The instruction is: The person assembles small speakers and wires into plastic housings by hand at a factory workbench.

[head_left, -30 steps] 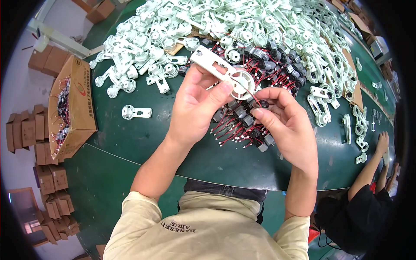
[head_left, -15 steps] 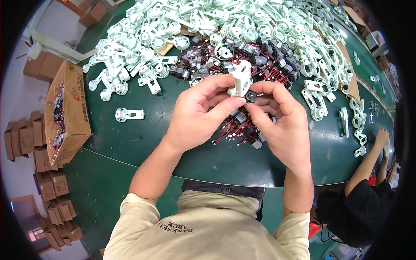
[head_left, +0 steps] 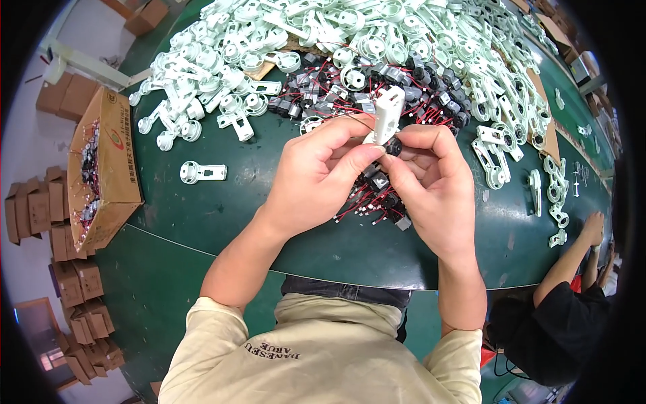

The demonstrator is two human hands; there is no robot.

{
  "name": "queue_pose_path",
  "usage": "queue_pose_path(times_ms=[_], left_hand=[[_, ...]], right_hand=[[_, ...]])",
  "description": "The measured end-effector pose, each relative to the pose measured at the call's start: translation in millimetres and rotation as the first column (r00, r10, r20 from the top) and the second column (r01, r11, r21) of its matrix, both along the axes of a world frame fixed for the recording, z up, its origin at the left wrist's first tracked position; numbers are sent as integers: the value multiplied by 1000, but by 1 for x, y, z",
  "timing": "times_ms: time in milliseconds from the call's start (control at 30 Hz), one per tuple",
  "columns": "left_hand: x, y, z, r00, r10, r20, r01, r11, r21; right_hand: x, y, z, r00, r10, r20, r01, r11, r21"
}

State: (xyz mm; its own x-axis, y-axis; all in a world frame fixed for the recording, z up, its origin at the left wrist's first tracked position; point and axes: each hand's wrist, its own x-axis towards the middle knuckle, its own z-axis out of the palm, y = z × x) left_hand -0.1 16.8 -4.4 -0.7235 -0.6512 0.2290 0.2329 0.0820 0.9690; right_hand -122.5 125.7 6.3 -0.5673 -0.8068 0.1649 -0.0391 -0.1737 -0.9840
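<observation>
My left hand (head_left: 314, 172) grips a pale green-white plastic housing (head_left: 388, 113), its slotted handle standing up between my two hands. Against the housing's lower end sits a small dark motor (head_left: 394, 146), pinched by the fingers of my right hand (head_left: 434, 182). My fingers cover most of the joint, so how far the motor sits in the housing is hidden. Just beyond and below my hands lies a heap of small motors (head_left: 316, 87) with red wires and white plugs. One loose housing (head_left: 202, 173) rests on the table to the left.
A large mound of pale housings (head_left: 222, 60) covers the far side of the green table (head_left: 323, 259). At left stands a carton (head_left: 118, 161) holding wired motors. Several housings (head_left: 494, 155) lie at right, where another person (head_left: 552, 323) sits.
The housing has turned slightly in my left hand and shifted a little right. The motor at its lower end is now more covered by the housing and my fingers.
</observation>
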Motion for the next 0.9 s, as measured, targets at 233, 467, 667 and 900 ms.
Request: queue_pose_path(times_ms=[233,467,667,900], left_hand=[[3,5,8,1000,-28,-7,29,991,132],[6,-10,8,989,-126,-81,142,963,230],[8,-9,7,978,-177,-107,202,925,321],[10,-10,4,976,-200,-87,216,941,260]], right_hand=[[-5,-3,-2,862,-66,-503,66,998,-18],[-6,-6,4,887,-130,-442,86,989,-120],[-4,-3,8,867,-52,-496,38,999,-38],[-2,-3,9,872,-20,-490,6,1000,-31]])
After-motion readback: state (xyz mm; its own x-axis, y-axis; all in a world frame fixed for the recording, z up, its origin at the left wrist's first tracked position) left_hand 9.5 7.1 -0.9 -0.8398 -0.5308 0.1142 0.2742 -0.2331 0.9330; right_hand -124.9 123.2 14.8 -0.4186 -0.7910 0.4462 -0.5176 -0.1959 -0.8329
